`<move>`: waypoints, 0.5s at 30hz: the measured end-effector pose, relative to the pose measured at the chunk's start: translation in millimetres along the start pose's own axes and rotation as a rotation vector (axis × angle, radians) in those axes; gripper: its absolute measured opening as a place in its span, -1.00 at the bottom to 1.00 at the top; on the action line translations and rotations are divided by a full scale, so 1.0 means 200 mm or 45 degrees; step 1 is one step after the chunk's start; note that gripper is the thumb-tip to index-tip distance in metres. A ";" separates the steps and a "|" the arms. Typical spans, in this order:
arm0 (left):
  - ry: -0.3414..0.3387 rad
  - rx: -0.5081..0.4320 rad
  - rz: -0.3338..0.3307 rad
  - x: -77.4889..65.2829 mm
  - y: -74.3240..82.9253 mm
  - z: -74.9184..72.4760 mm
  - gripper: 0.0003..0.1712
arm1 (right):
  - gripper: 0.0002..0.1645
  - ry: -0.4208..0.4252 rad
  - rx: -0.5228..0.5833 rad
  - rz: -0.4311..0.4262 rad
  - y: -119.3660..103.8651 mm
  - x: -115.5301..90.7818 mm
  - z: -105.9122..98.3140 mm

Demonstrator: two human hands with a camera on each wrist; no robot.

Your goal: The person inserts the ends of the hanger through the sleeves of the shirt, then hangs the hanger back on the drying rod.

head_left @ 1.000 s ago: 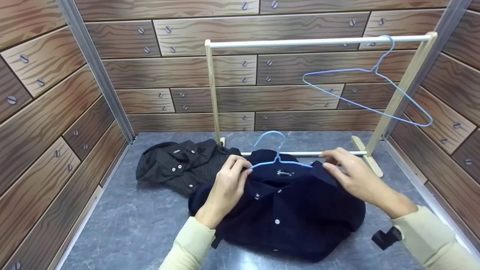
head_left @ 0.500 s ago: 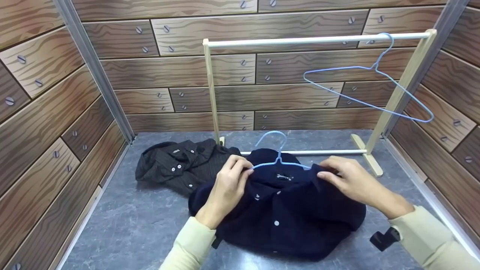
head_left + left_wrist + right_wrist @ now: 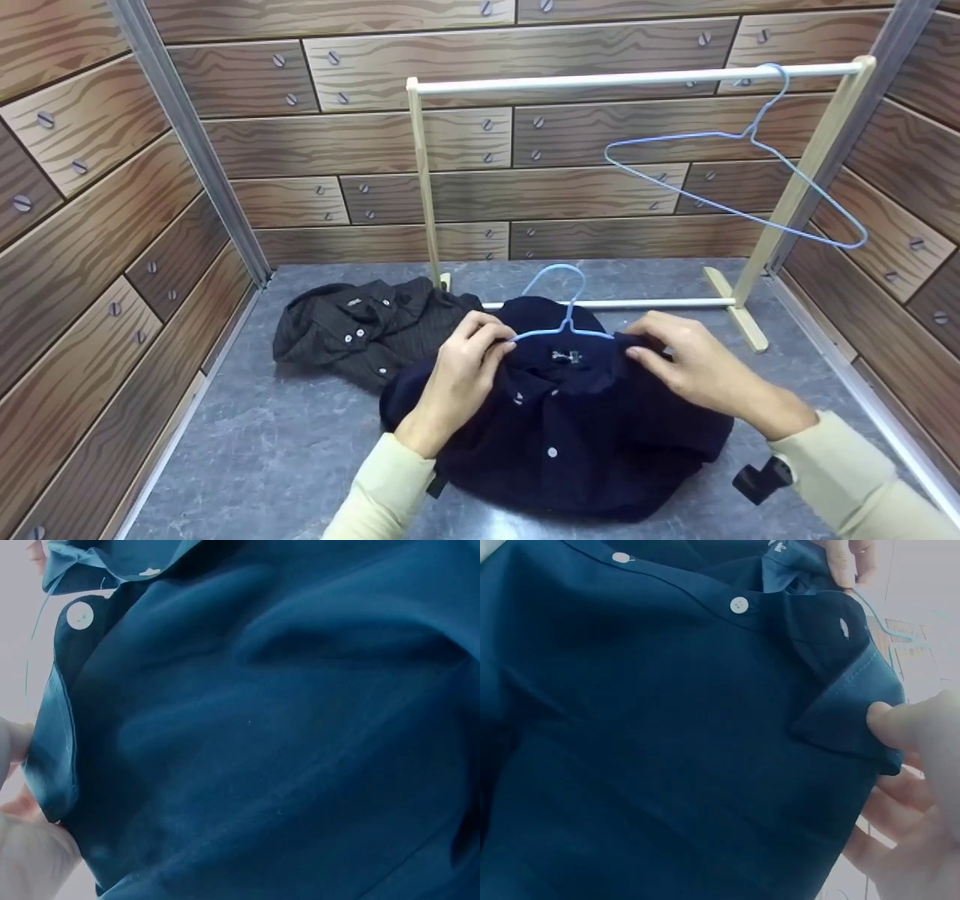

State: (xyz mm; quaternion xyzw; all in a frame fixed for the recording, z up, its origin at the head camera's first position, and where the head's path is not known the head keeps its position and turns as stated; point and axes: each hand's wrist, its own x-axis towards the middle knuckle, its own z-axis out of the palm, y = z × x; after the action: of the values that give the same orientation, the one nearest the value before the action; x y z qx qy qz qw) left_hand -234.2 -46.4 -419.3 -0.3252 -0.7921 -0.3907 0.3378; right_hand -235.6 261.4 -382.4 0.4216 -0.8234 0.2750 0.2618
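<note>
A navy button-up shirt [image 3: 551, 480] lies bunched on the grey table, its collar toward the rack. The blue wire hanger [image 3: 570, 322] sits inside the neck opening, hook pointing up and away. My left hand [image 3: 466, 367] pinches the collar and the hanger's left arm between thumb and fingers. On the other side my right hand [image 3: 694, 360] pinches the collar flap [image 3: 855, 701], thumb on top and fingers behind, close to the hanger's right arm. The hanger's lower part is hidden within the shirt. White buttons [image 3: 79, 615] show along the front placket.
A dark grey shirt [image 3: 360, 330] lies crumpled to the left. Behind stands a wooden rack with a white top rail [image 3: 600, 81], and another blue hanger [image 3: 750, 136] hangs at its right end. Wood-patterned walls [image 3: 97, 300] enclose the table on the sides and back.
The hanger in the collar has shifted slightly right. My right hand has moved a little left with the collar flap, taking hold of it more closely; my left hand barely moved.
</note>
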 end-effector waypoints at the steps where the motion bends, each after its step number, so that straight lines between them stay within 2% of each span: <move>1: -0.003 -0.001 -0.011 0.00 0.00 0.00 -0.95 | -0.68 0.000 0.002 -0.002 0.00 0.00 0.00; 5: -0.012 0.021 -0.039 0.00 -0.01 -0.01 -0.93 | -0.68 0.057 -0.015 -0.018 -0.01 0.00 0.00; 8: -0.007 0.047 -0.058 -0.01 -0.02 -0.02 -0.94 | -0.71 0.080 -0.030 0.038 -0.01 -0.01 -0.01; 12: -0.031 0.094 -0.071 -0.01 -0.03 -0.04 -0.94 | -0.82 0.039 -0.018 0.137 -0.01 -0.02 -0.02; 15: -0.049 0.108 -0.074 -0.02 -0.03 -0.05 -0.92 | -0.84 0.018 -0.011 0.159 -0.01 -0.03 -0.01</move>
State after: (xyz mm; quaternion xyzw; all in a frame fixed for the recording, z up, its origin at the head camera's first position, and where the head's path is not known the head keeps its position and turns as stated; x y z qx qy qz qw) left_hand -232.9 -59.3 -420.5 -0.2949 -0.8235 -0.3600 0.3244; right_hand -230.1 265.9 -384.5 0.3661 -0.8475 0.2903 0.2519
